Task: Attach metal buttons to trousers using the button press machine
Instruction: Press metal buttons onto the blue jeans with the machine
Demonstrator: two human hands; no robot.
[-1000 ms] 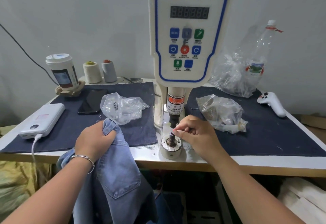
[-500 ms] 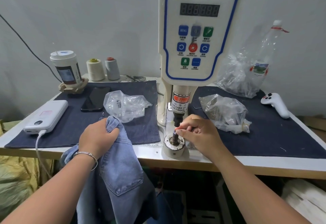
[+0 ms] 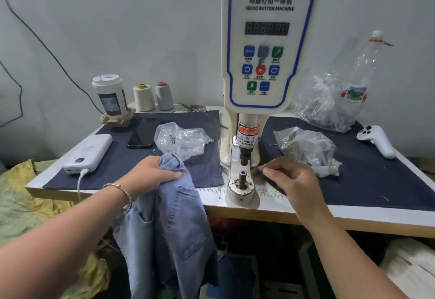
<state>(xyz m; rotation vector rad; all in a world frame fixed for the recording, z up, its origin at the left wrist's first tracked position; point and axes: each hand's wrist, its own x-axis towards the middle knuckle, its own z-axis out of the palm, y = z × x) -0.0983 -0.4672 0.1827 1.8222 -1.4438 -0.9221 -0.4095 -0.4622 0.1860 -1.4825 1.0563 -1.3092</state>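
Beside press (image 3: 268, 46): left hand (image 3: 150, 174) grips trousers (image 3: 169, 216); right hand (image 3: 289, 178) curled, empty; bag (image 3: 306, 148) holds dark bits.

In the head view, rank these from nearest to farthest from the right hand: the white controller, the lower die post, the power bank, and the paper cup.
From the right hand:
1. Lower die post, just to its left on the machine base.
2. White controller, at the table's far right.
3. Power bank, on the table's left side.
4. Paper cup, at the back left.

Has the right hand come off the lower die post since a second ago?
Yes. The right hand has pulled back to the right of the lower die post, which now stands uncovered; earlier its fingertips were on the post's top.
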